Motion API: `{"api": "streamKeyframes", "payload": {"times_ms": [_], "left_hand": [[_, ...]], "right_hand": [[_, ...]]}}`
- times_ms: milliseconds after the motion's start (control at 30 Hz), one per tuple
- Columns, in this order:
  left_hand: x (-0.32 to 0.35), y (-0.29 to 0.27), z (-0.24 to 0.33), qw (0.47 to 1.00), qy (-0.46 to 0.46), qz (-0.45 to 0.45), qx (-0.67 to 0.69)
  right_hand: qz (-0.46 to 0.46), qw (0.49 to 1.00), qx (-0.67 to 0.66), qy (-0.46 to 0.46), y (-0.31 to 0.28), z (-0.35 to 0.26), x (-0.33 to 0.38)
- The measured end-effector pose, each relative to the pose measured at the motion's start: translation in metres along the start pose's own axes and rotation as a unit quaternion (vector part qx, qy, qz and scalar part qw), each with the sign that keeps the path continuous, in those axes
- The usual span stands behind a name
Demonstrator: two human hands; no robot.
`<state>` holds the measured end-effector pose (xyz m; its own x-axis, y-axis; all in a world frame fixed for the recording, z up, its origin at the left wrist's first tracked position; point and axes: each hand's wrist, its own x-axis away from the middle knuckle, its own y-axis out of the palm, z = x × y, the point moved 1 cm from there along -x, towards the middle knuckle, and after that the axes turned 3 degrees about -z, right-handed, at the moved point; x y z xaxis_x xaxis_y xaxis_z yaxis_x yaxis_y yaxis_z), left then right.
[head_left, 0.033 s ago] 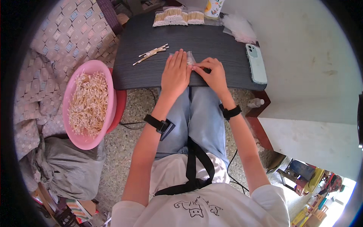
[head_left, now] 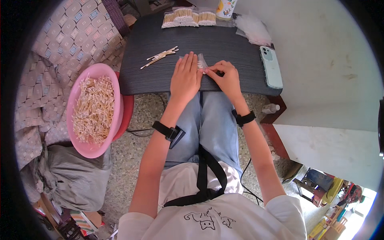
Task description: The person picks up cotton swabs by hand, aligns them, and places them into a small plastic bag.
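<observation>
Near the front edge of the dark table (head_left: pixel 224 38) lies a small clear plastic bag (head_left: pixel 202 61) with white-tipped cotton swabs inside. My left hand (head_left: pixel 185 78) rests flat over most of it, fingers stretched out, hiding much of the bag. At the bag's right edge, the thumb and forefinger of my right hand (head_left: pixel 226 78) are pinched together on the plastic. A few loose cotton swabs (head_left: pixel 159 57) lie to the left of my left hand, apart from it.
Filled bags of swabs (head_left: pixel 185 17) stand along the table's far edge beside a patterned cup (head_left: pixel 226 9). Empty clear bags (head_left: pixel 253 29) and a pale phone (head_left: pixel 271 68) lie on the right. A pink basin (head_left: pixel 116 90) heaped with swabs stands left of the table.
</observation>
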<state>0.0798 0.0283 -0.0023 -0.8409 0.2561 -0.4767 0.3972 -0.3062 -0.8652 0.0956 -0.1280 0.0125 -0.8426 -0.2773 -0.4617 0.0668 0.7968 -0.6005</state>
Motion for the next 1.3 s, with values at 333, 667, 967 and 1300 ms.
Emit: {"api": "streamKeyframes", "payload": {"times_ms": [333, 667, 967, 1300], "left_hand": [[-0.008, 0.010, 0.022, 0.994, -0.100, 0.023, -0.044], [-0.009, 0.013, 0.026, 0.990, -0.086, 0.013, -0.112], [-0.010, 0.012, 0.040, 0.999, 0.038, -0.038, 0.012], [0.012, -0.033, -0.056, 0.979, -0.182, 0.057, -0.069]], "right_hand": [[0.095, 0.986, -0.108, 0.087, -0.001, 0.010, 0.005], [0.105, 0.989, -0.063, 0.083, -0.004, 0.006, 0.007], [0.169, 0.978, 0.087, 0.091, -0.030, 0.017, 0.019], [0.071, 0.973, 0.218, -0.017, -0.044, -0.021, -0.003]]}}
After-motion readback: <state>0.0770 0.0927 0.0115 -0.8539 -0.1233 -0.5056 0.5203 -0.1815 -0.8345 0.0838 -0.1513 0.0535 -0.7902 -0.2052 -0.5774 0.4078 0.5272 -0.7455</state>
